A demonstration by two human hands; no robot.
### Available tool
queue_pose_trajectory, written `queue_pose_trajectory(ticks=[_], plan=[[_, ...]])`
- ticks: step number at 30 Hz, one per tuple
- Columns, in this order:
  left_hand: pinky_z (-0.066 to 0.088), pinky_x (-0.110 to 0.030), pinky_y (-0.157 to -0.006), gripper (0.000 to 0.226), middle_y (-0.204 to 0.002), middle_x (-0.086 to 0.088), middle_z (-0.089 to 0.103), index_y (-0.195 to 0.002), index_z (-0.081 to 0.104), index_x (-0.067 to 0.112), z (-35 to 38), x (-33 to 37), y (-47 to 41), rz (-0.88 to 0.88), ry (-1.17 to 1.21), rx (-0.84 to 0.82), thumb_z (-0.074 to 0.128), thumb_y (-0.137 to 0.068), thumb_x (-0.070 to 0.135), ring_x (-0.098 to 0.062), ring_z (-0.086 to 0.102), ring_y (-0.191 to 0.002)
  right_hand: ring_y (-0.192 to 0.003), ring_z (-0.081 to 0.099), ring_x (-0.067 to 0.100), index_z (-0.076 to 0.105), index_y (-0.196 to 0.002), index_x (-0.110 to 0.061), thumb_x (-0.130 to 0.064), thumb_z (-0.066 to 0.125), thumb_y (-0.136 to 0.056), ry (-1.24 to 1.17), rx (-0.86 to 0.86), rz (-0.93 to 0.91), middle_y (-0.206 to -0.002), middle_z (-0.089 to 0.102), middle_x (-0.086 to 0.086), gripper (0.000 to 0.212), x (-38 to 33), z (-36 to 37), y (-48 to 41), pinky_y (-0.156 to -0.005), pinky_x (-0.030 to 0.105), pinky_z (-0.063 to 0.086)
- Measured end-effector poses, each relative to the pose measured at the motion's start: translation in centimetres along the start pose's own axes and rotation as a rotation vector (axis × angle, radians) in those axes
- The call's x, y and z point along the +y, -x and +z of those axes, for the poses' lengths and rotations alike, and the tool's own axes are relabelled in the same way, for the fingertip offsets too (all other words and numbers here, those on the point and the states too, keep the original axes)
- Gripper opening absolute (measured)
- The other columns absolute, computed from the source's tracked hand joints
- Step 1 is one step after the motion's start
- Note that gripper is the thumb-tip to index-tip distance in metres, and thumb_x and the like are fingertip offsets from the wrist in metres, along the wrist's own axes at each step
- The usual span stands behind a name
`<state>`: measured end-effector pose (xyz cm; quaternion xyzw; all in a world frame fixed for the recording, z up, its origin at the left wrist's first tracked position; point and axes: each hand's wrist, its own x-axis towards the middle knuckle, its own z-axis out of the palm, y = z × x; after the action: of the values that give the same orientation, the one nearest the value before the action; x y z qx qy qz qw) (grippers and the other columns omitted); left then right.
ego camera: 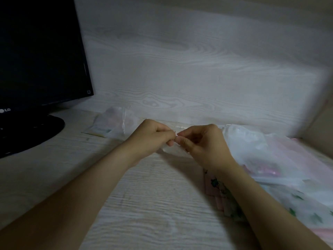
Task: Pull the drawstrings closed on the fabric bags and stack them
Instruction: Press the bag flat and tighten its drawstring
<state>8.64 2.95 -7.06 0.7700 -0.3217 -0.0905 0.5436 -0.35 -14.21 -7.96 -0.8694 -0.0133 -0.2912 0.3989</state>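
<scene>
Drawstrings, we think, are pinched in our left hand and right hand to pull apart; one bag sits aside at eleven o'clock, pile at three.

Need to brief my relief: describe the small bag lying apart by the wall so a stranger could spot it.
Start at the monitor on the left. Just right of its base, against the wall, lies a small sheer bag, by a flat packet. Unlike the held bag and the pile on the right, it lies alone with a white drawstring dangling down its front.
</scene>
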Motion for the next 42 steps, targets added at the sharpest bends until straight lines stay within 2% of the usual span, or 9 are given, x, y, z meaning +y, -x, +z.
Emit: queue_pose_trajectory(ticks=[7, 11, 15, 17, 20, 22, 29, 34, 42], plan=[[0.045, -0.023, -0.086, 0.029, -0.092, 0.006, 0.079, -0.074, 0.079, 0.022, 0.1, -0.4, -0.3, -0.019, 0.032, 0.006, 0.068, -0.101, 0.029, -0.005, 0.069, -0.103, -0.066, 0.073, 0.004, 0.082, -0.080, -0.024, -0.020, 0.082, -0.086, 0.064, 0.076, -0.029, -0.070, 0.076, -0.014, 0.007, -0.7, 0.2, 0.1, -0.065, 0.024, 0.056], [0.054, -0.028, -0.098, 0.019, -0.097, -0.002, 0.080, -0.094, 0.082, 0.019, 0.6, -0.9, -0.5, 0.006, 0.050, -0.011, 0.066, -0.104, 0.024, -0.014, 0.074, -0.103, -0.065, 0.071, 0.000, 0.077, -0.078, -0.024, -0.034, 0.077, -0.080, 0.209, 0.124, -0.088, -0.067, 0.074, -0.015, 0.010, -0.9, 0.6, 0.4, -0.069, 0.033, 0.061], [0.051, -0.022, -0.091, 0.018, -0.088, 0.004, 0.080, -0.095, 0.082, 0.018, 0.5, -0.8, -0.4, 0.003, 0.057, 0.011, 0.067, -0.104, 0.020, -0.007, 0.074, -0.096, -0.070, 0.070, 0.000, 0.075, -0.101, -0.026, -0.038, 0.088, -0.076, 0.257, 0.078, -0.121, -0.073, 0.074, -0.012, 0.031, -1.0, 0.8, 0.3, -0.072, 0.022, 0.057], [0.051, -0.017, -0.085, 0.017, -0.091, 0.002, 0.081, -0.097, 0.083, 0.019, 0.6, -0.6, -0.2, -0.022, 0.038, -0.013, 0.068, -0.103, 0.022, -0.011, 0.075, -0.096, -0.071, 0.069, 0.002, 0.078, -0.096, -0.026, -0.041, 0.092, -0.073, 0.305, 0.071, -0.150, -0.074, 0.074, -0.011, 0.030, -0.8, 0.7, 0.1, -0.067, 0.016, 0.052], [0.059, -0.044, -0.085, 0.016, -0.099, -0.024, 0.078, -0.098, 0.083, 0.017, 0.7, -0.6, -0.2, -0.039, 0.034, -0.040, 0.068, -0.103, 0.023, -0.046, 0.071, -0.103, -0.068, 0.066, 0.008, 0.082, -0.088, -0.028, -0.033, 0.093, -0.073, 0.339, 0.095, -0.200, -0.075, 0.073, -0.007, 0.019, -0.5, 0.6, -0.3, -0.064, 0.018, 0.047], [0.059, -0.053, -0.091, 0.018, -0.101, -0.031, 0.075, -0.097, 0.083, 0.017, 0.5, -0.7, -0.3, -0.044, 0.022, -0.063, 0.068, -0.104, 0.023, -0.051, 0.069, -0.105, -0.066, 0.065, 0.010, 0.083, -0.088, -0.028, -0.028, 0.091, -0.075, 0.364, 0.073, -0.245, -0.076, 0.074, -0.003, 0.015, -0.4, 0.7, -0.4, -0.065, 0.024, 0.048], [0.061, -0.039, -0.087, 0.014, -0.088, -0.010, 0.080, -0.092, 0.083, 0.022, 0.8, -0.2, 0.2, -0.036, -0.031, -0.044, 0.082, -0.086, 0.010, -0.026, 0.077, -0.087, -0.075, 0.066, 0.016, 0.084, -0.093, -0.021, -0.010, 0.078, -0.085, 0.481, -0.019, -0.359, -0.079, 0.075, 0.000, 0.014, 0.1, 0.2, -0.6, -0.069, 0.035, 0.051], [0.060, -0.041, -0.092, 0.050, -0.092, 0.004, 0.082, -0.114, 0.056, 0.025, 0.8, -0.6, -0.1, -0.076, 0.019, 0.051, 0.092, -0.080, 0.020, -0.014, 0.077, -0.094, -0.082, 0.065, 0.021, 0.080, -0.088, -0.017, -0.009, 0.066, -0.091, 0.566, -0.048, -0.380, -0.078, 0.071, 0.006, 0.016, 0.6, 0.7, -0.9, -0.067, 0.041, 0.051], [0.058, -0.033, -0.081, 0.030, -0.072, 0.009, 0.078, -0.090, 0.062, 0.020, 1.3, -0.2, 0.4, 0.209, -0.234, 0.221, 0.089, -0.078, 0.011, 0.001, 0.071, -0.067, -0.076, 0.063, 0.022, 0.078, -0.095, -0.015, -0.013, 0.066, -0.092, 0.555, -0.060, -0.338, -0.085, 0.069, 0.007, 0.013, -0.2, 0.7, -0.6, -0.070, 0.038, 0.051]])
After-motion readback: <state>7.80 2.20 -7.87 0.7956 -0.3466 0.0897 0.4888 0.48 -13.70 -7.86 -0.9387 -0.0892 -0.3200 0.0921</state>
